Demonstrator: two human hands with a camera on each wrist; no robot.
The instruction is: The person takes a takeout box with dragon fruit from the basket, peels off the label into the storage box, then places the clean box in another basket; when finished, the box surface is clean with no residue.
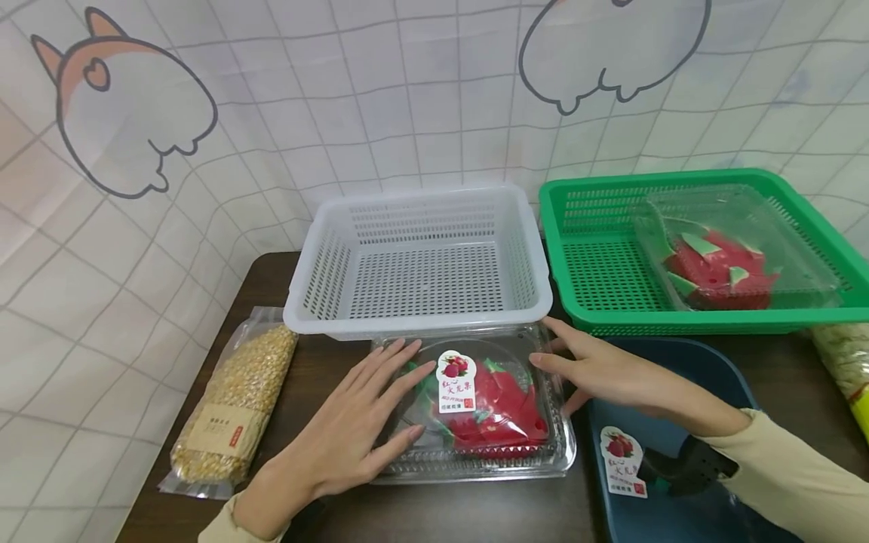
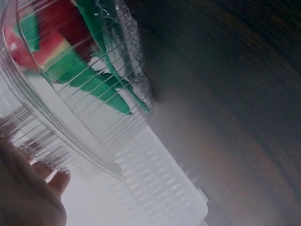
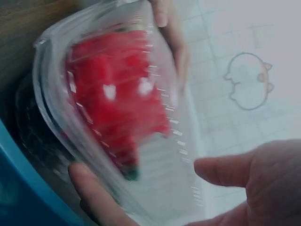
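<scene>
A clear plastic clamshell box [image 1: 414, 471] with red dragon fruit [image 1: 498, 411] inside lies on the dark table. A white label [image 1: 458, 381] with a dragon fruit picture is on its lid. My left hand [image 1: 363, 422] is spread over the left part of the box, fingers extended. At the right side, my right hand [image 1: 597, 369] has its fingers apart beside the box's edge. The right wrist view shows that thumb [image 3: 223, 172] standing off the lid and a fingertip near the rim. Motion blur hides exact contact there.
A white basket [image 1: 424, 324] stands directly behind the box. Right of it, a green basket [image 1: 577, 317] holds another dragon fruit box [image 1: 720, 264]. A blue bin [image 1: 706, 354] contains a label and a black object. Left lies a bag of yellow kernels [image 1: 231, 407].
</scene>
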